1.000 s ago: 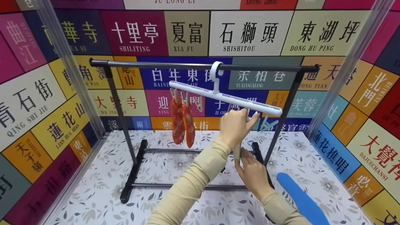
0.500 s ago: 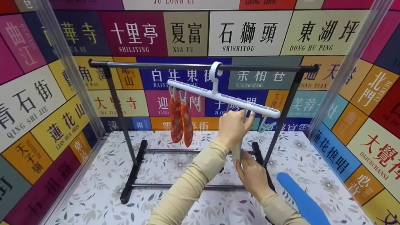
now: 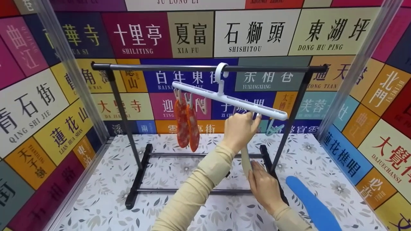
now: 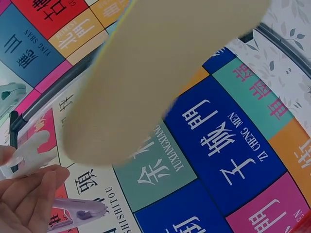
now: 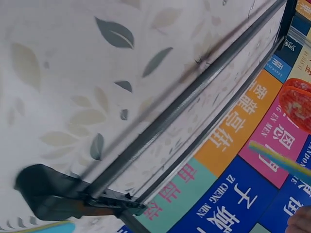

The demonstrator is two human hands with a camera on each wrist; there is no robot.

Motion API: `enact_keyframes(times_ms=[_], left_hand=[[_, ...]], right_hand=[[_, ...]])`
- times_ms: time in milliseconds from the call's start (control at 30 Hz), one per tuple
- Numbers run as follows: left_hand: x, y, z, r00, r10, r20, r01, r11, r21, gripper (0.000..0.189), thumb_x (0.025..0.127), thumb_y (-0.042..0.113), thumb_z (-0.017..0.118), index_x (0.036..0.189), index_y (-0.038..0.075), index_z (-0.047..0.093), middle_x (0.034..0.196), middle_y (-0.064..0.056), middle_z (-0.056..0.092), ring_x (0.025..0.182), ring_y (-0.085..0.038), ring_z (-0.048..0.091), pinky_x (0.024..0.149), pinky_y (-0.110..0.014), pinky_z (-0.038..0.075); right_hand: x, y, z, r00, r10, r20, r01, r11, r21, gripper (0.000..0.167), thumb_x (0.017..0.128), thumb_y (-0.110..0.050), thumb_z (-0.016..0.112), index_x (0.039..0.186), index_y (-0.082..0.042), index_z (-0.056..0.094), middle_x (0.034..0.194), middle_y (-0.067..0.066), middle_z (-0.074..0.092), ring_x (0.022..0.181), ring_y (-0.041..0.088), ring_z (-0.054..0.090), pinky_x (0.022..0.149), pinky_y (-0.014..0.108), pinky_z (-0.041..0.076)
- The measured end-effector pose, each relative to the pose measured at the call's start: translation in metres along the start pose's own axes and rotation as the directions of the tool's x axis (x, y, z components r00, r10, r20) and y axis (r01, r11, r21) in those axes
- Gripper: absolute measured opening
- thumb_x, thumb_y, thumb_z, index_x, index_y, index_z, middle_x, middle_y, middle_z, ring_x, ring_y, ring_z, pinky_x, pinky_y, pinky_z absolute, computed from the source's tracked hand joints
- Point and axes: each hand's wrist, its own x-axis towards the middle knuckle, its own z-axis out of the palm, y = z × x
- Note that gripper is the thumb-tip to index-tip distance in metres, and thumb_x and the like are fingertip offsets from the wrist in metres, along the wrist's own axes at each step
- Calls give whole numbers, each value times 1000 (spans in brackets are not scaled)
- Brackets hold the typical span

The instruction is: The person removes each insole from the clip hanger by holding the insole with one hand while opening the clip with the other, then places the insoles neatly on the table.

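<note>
In the head view, my left hand (image 3: 239, 130) is raised under the right half of a white clip hanger (image 3: 231, 98). It pinches a whitish clothespin (image 4: 35, 151), seen close in the left wrist view. A beige insole (image 3: 245, 158) with a bluish edge extends below that hand. Its rounded upper end stands near the clothespin; whether the two touch, I cannot tell. Lower down, my right hand (image 3: 265, 186) holds the insole's lower part between thumb and fingers. Two red patterned insoles (image 3: 182, 126) hang from clothespins (image 3: 189, 101) at the hanger's left end.
The hanger hooks over the top bar (image 3: 154, 67) of a black metal rack. A pale green clothespin (image 3: 274, 127) hangs at the hanger's right end. On the floral tabletop (image 3: 96, 205), a blue insole (image 3: 310, 202) lies right of my right arm. Lettered panels surround the table.
My right hand has moved slightly down and right, and more of the beige insole shows between my hands. The hanger has shifted a little left; my left hand has moved slightly left with it.
</note>
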Motion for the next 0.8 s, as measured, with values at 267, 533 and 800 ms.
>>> enact_keyframes(times_ms=[267, 533, 800], left_hand=[[-2, -1, 0, 999, 14, 42, -14, 1000, 9, 40, 101, 44, 51, 81, 14, 68, 61, 1, 65, 50, -13, 59, 46, -26, 46], [-4, -2, -1, 999, 13, 34, -12, 999, -33, 41, 99, 48, 55, 80, 14, 66, 62, 3, 66, 50, -12, 59, 46, -26, 45], [-9, -6, 0, 999, 34, 8, -34, 998, -50, 39, 96, 50, 58, 86, 14, 69, 65, 3, 68, 52, -13, 62, 48, -28, 49]], right_hand=[[-13, 1, -9, 999, 26, 48, -26, 1000, -11, 34, 89, -11, 61, 116, 8, 68, 110, 22, 72, 98, 35, 72, 75, 46, 58], [-16, 1, -11, 999, 26, 25, -26, 1000, 4, 33, 87, -8, 63, 115, 9, 68, 109, 22, 72, 97, 35, 72, 73, 45, 58], [-20, 1, -14, 998, 37, 45, -36, 999, -6, 33, 88, -9, 63, 117, 8, 67, 110, 21, 72, 97, 35, 72, 72, 46, 58]])
